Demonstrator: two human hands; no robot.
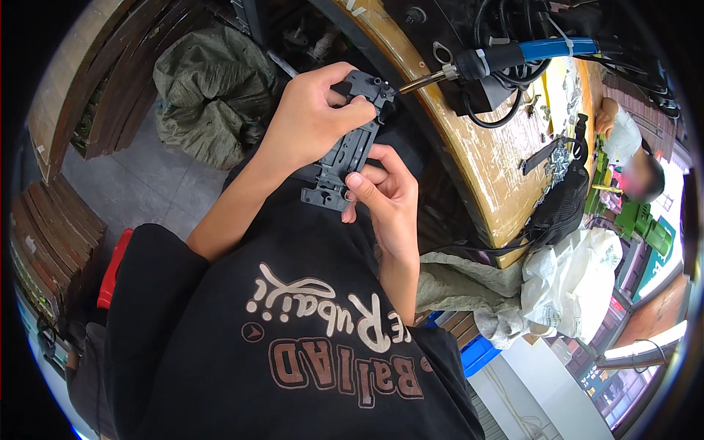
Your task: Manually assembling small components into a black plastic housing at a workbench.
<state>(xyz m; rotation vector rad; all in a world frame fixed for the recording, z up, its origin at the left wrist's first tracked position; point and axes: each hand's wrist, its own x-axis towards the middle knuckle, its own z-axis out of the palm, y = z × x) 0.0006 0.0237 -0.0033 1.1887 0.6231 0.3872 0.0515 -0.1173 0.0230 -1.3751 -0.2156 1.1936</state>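
I hold a long black plastic housing [345,150] in front of my chest, tilted, its ribbed and holed side showing. My left hand [317,110] is closed around its upper part, the thumb lying across the face. At the lower end my right hand [389,192] grips the edge between thumb and fingers. Just right of the housing's top end is the brass-coloured tip of a blue and black barrel-shaped tool [499,60], which looks like a powered screwdriver fixed above the bench. Whether the tip touches the housing, I cannot tell.
A worn wooden workbench [469,158] curves along the right, with a pile of small metal screws [559,165] and black cables. White sacks [568,282] hang beyond its near end. A green sack [213,95] and stacked brown boards [59,242] stand left. Another person [623,139] sits far right.
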